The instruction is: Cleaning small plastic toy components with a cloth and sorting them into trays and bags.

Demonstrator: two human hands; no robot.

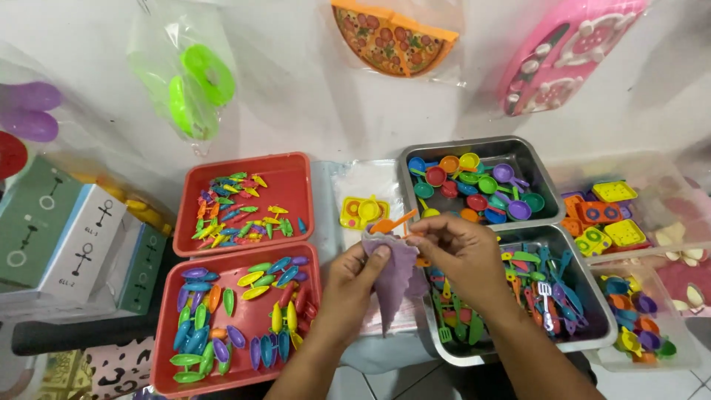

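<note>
Crowded white tabletop, trays lying all round. Nearest, pinching a limp purple bag [396,270] by its top edge under the left hand [354,280] thumb; just beyond, right hand [461,252] fingertips gripping an orange toy spatula [392,221] at the bag's mouth, seemingly mid-loading, needing the mouth spread wider. Farther back, a yellow toy plate [363,211], red trays [244,204], steel trays [474,181].

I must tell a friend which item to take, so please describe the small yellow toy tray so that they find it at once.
Start at the upper red plastic tray. Just right of it, on the white sheet, lies the small yellow toy tray, above the left hand. Unlike the heaped pieces around, it lies alone, with round orange and yellow hollows.
</note>
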